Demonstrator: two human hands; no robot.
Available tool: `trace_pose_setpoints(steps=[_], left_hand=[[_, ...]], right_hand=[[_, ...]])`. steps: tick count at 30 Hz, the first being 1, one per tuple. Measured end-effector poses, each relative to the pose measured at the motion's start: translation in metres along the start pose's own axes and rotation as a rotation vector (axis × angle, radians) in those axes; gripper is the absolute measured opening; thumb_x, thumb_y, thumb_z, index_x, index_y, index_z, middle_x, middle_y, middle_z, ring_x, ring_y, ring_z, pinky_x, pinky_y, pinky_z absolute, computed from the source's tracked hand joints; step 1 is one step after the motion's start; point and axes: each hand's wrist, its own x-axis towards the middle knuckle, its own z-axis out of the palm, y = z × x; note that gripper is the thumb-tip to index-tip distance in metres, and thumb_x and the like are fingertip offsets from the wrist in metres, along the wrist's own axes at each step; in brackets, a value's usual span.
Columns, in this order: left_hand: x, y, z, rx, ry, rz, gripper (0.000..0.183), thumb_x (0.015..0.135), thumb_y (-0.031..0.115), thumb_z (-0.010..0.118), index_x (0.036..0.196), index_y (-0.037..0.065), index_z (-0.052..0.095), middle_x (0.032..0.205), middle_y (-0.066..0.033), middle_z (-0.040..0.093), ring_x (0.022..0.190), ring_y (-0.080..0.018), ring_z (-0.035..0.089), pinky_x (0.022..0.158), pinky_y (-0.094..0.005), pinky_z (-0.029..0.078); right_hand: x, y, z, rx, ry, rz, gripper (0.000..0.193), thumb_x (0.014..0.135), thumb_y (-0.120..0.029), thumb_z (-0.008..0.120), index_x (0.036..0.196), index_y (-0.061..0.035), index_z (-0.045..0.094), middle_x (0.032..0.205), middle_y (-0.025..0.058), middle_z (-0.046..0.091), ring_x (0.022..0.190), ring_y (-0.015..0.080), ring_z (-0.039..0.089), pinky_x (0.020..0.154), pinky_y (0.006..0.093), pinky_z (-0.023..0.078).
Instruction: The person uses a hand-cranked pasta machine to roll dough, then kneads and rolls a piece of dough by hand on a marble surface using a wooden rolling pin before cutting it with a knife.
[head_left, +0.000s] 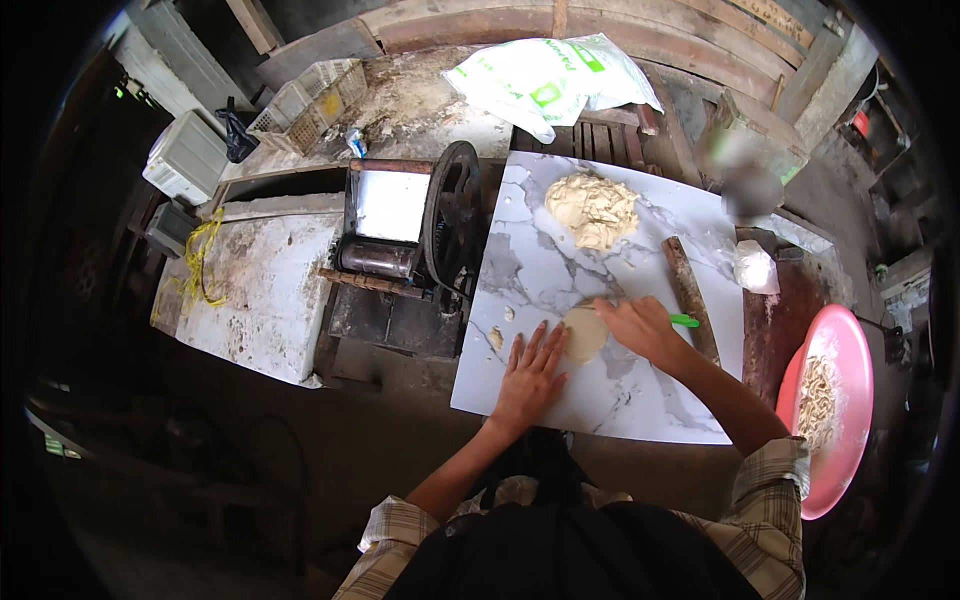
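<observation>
A flat round piece of dough (pixel 585 336) lies on the white marble-patterned board (pixel 630 400) in front of me. My left hand (pixel 533 378) rests flat beside it, fingers spread, with the fingertips at the disc's left edge. From the right, my right hand (pixel 640 327) is closed around a tool with a green handle (pixel 684 320). Its fingertips are over the dough's upper right edge, and the tool's working end is hidden. Farther back on the board sits a large lumpy mass of dough (pixel 592 210). Small dough scraps (pixel 496 338) lie left of the disc.
A wooden bar (pixel 690 300) lies right of my right hand, near a white bag (pixel 755 268). At far right stands a pink basin (pixel 845 400) holding cut dough pieces. Left of the board is a roller machine with a large wheel (pixel 455 220); a white sack (pixel 555 80) lies behind.
</observation>
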Motion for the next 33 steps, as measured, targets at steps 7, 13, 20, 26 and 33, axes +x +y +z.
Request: trace_pose_setpoints(steps=[7,13,20,26,33], left_hand=[[0.001,-0.003,-0.002,0.015,0.003,0.018,0.065,0.088,0.031,0.053,0.142,0.006,0.027,0.148,-0.0057,0.027,0.138,-0.0263,0.021,0.11,-0.0507,0.02],[0.0,-0.002,-0.002,0.021,0.004,0.011,0.064,0.088,0.031,0.053,0.141,0.006,0.028,0.148,-0.0058,0.027,0.138,-0.0259,0.022,0.11,-0.0513,0.02],[0.001,-0.003,-0.004,0.032,-0.021,0.019,0.064,0.088,0.031,0.053,0.142,0.007,0.028,0.148,-0.0051,0.027,0.138,-0.025,0.022,0.11,-0.0512,0.02],[0.029,0.002,-0.006,-0.111,0.133,-0.061,0.052,0.082,0.022,0.06,0.129,0.007,0.043,0.128,-0.0093,0.046,0.12,-0.0288,0.042,0.101,-0.0474,0.032],[0.106,-0.019,0.015,-0.197,0.116,-0.018,0.024,0.08,0.019,0.063,0.101,0.009,0.056,0.098,-0.0093,0.054,0.095,-0.0305,0.049,0.081,-0.0431,0.04]], right_hand=[[0.005,0.002,-0.001,0.018,-0.032,0.012,0.013,0.087,-0.022,0.05,0.087,-0.0091,0.054,0.057,0.0088,0.061,0.055,0.0258,0.064,0.046,0.0385,0.046],[-0.004,0.012,-0.004,0.027,-0.048,0.005,0.011,0.085,-0.019,0.05,0.087,-0.0094,0.055,0.056,0.0085,0.06,0.055,0.0261,0.064,0.046,0.0395,0.046],[-0.038,0.033,-0.008,-0.014,-0.066,0.074,0.013,0.088,-0.022,0.049,0.087,-0.0112,0.055,0.054,0.0066,0.058,0.053,0.0268,0.062,0.047,0.0391,0.046],[-0.07,0.045,-0.002,0.058,-0.052,0.3,0.019,0.092,-0.027,0.047,0.093,-0.0076,0.052,0.07,0.0112,0.062,0.063,0.0288,0.064,0.052,0.0415,0.049],[-0.025,0.014,0.048,0.181,0.19,0.677,0.023,0.091,-0.024,0.05,0.098,-0.0031,0.047,0.09,0.0172,0.058,0.088,0.0338,0.059,0.068,0.0428,0.052]])
